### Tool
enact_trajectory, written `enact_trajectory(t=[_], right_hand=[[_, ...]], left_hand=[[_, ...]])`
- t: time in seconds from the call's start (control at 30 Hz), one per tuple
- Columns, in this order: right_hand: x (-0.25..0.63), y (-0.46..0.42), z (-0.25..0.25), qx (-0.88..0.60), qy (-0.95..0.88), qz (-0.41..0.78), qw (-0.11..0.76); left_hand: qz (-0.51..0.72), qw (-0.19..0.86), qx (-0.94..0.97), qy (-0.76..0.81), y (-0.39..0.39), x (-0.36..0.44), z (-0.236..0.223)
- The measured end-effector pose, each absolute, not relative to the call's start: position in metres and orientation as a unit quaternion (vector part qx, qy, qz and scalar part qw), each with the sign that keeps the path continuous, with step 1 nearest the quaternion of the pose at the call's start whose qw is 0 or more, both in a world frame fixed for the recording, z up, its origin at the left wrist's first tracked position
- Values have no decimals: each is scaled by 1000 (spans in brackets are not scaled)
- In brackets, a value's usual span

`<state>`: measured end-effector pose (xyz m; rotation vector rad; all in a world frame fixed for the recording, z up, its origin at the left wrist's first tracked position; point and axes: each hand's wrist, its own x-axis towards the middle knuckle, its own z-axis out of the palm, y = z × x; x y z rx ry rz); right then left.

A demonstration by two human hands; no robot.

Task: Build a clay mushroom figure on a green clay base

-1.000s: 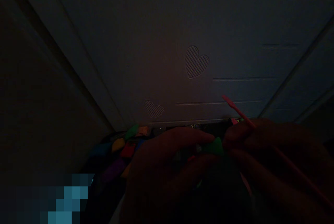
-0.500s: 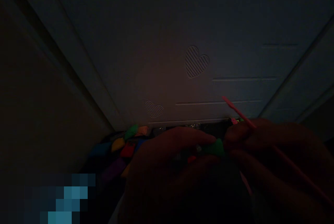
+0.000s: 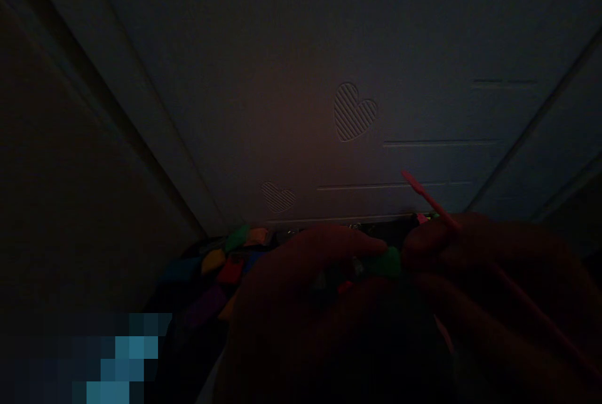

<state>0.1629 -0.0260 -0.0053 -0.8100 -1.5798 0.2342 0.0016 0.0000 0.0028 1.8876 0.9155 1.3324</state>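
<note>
Little light falls on the scene. My left hand (image 3: 301,285) is curled, its thumb and fingers pinching a small green piece (image 3: 388,261) that looks like modelling clay. A bit of red (image 3: 345,287) and something pale show below the thumb; their shape is lost in shadow. My right hand (image 3: 489,266) is closed around a thin pink modelling tool (image 3: 430,200), whose flattened end points up and to the left. The right fingertips are close against the green piece; whether they touch it I cannot tell.
Several coloured packets lie to the left, among them a yellow one (image 3: 213,262), a red one (image 3: 231,271) and a purple one (image 3: 205,305). Behind rises a pale panel (image 3: 282,78) with a raised striped heart (image 3: 353,112). A blurred patch (image 3: 122,357) covers the lower left.
Both hands stay nearly in place. The green piece and the left thumb have shifted very slightly up and left. The pink tool is held at almost the same angle.
</note>
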Motion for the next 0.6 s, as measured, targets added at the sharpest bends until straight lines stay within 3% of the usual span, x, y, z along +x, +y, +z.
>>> enact_trajectory(t=[0.27, 0.6], right_hand=[[163, -25, -1, -339, -700, 107, 619], [162, -28, -4, -343, -688, 125, 627]], left_hand=[[510, 361, 706, 333, 1, 1, 3], [515, 307, 733, 321, 1, -1, 5]])
